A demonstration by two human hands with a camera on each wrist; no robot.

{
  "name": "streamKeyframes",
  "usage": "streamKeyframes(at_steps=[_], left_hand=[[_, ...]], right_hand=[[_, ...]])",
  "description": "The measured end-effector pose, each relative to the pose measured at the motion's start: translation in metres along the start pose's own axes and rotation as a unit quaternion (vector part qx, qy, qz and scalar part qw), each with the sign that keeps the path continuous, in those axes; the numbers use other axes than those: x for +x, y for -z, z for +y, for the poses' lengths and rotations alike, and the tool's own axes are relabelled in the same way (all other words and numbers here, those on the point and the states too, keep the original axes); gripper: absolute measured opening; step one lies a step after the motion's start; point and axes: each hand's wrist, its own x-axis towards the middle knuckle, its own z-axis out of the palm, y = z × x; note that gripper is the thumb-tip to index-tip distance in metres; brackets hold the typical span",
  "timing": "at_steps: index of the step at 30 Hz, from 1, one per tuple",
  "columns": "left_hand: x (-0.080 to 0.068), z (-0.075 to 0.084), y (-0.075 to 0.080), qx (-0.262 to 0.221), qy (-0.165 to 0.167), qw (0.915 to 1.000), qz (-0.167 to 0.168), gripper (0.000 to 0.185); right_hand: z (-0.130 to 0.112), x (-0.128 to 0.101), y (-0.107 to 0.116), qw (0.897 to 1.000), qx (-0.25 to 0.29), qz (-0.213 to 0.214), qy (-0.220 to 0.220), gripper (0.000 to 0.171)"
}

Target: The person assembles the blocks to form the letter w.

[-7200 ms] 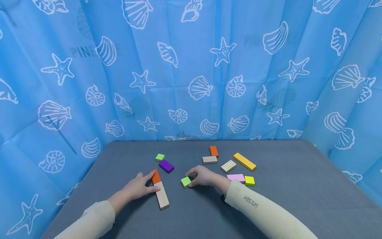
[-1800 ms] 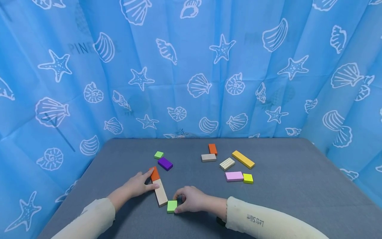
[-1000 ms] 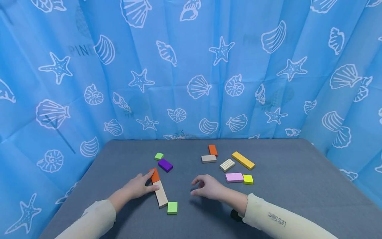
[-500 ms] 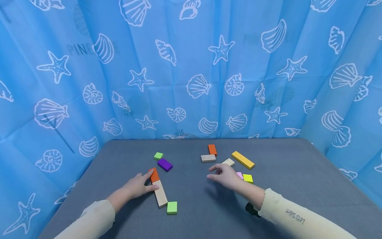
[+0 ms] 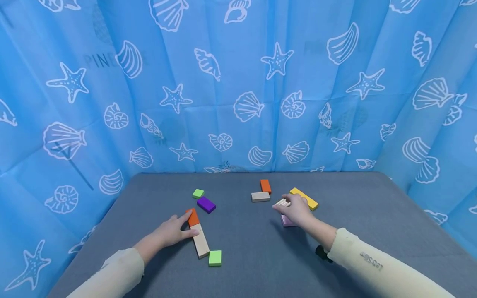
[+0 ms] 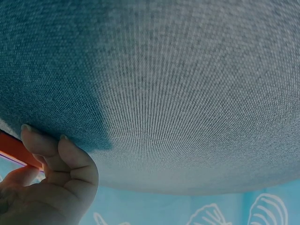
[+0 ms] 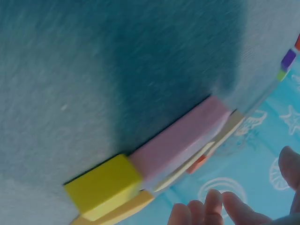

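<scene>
Faint dark lettering reading "PINE", with further letters lost in a fold, stands on the blue seashell-and-starfish printed curtain (image 5: 238,82) at upper left. A second faint print of the same kind at upper right cannot be read in full. The cream long sleeve (image 5: 372,265) of the right arm bears small dark lettering, upside down and not legible here.

Head view: bright, even, diffuse light; sharp focus; wide-angle bowing at the edges; soft shadows under both arms on the grey table (image 5: 238,265). Wrist views: close and soft, strongly curved, motion-blurred on the right; broad dark shadows across the cloth.
</scene>
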Motion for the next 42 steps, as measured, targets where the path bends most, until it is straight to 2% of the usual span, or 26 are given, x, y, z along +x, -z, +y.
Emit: streamKeyframes(at_steps=[9, 21, 25, 30, 34, 38, 42], left_hand=[[0.0, 0.0, 0.001, 0.004, -0.003, 1.0, 0.002, 0.089], [0.001, 0.0, 0.0, 0.002, 0.003, 1.0, 0.0, 0.09], [0.001, -0.001, 0.0, 0.004, 0.004, 1.0, 0.001, 0.09], [0.001, -0.001, -0.002, 0.006, 0.004, 1.0, 0.003, 0.09], [0.0, -0.001, -0.002, 0.005, 0.004, 1.0, 0.004, 0.09], [-0.001, 0.001, -0.001, 0.003, 0.005, 1.0, 0.004, 0.09], [-0.001, 0.002, 0.0, 0.004, 0.006, 1.0, 0.003, 0.089]], right_hand=[[0.019, 0.021, 0.001, 0.999, -0.045, 0.0, -0.025, 0.059], [0.026, 0.033, -0.006, 0.994, -0.096, -0.009, -0.05, 0.071], [0.024, 0.034, -0.006, 0.996, -0.075, -0.019, -0.053, 0.071], [0.023, 0.037, -0.01, 0.999, -0.012, -0.033, -0.023, 0.073], [0.023, 0.039, -0.013, 1.0, -0.009, -0.024, 0.0, 0.074], [0.023, 0.041, -0.014, 1.0, -0.016, -0.013, 0.014, 0.065], [0.024, 0.041, -0.011, 0.999, 0.015, -0.01, 0.028, 0.053]])
